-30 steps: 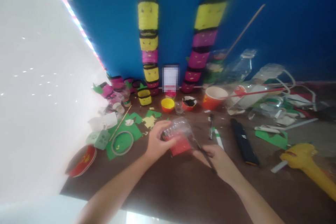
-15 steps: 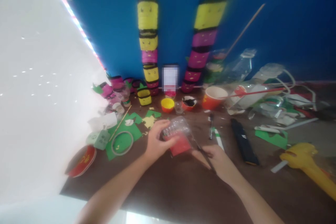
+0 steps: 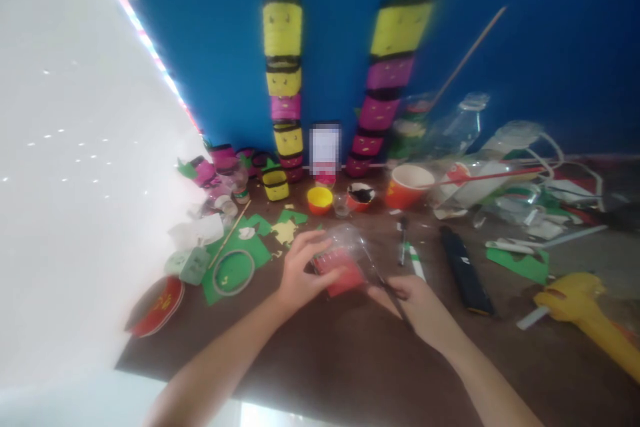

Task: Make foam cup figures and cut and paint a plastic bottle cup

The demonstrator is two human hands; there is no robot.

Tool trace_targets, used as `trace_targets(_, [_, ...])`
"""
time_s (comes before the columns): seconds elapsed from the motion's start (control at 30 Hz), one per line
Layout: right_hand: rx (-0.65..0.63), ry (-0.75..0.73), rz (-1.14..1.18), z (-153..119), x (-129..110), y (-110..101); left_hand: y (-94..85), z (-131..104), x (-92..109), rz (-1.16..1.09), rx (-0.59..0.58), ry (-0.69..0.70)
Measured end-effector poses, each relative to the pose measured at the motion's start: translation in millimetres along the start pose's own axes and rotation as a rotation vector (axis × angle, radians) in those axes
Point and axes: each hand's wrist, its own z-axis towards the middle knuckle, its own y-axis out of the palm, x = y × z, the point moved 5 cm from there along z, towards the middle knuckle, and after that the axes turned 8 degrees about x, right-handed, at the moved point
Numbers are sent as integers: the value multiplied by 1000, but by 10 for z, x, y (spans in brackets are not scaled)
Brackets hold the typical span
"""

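Green paper (image 3: 260, 252) is seen on the left. The clear-and-red plastic container (image 3: 347, 267) is grasped at its left side by the left hand (image 3: 303, 273), thumb across its front. Just right of the container, a thin dark tool (image 3: 397, 308) is gripped by the right hand (image 3: 420, 310); contact between them cannot be told.

Left hand (image 3: 305, 272) is cupped, right hand (image 3: 419, 307) curled, both angled inward.

A yellow glue gun (image 3: 575, 297) lay near a black case (image 3: 465, 272); a pale ring (image 3: 251, 280) rested on green paper (image 3: 261, 253).
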Motion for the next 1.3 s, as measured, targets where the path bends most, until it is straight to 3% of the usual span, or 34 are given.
trace_targets(0.1, [-60, 41, 14, 2, 4, 26, -3, 7, -1, 5, 9, -3])
trace_targets(0.33, [-45, 55, 9, -12, -15, 13, -18, 28, 32, 14, 27, 40])
trace_targets(0.7, [-107, 57, -6, -3, 11, 29, 15, -33, 97, 84, -32, 268])
trace_targets(0.93, [-91, 131, -10, -1, 51, -1, -6, -6, 106, 123, -10, 299])
trace_targets(1.3, [-102, 115, -3, 2, 96, 9, -11, 15, 81, 102, -34, 297])
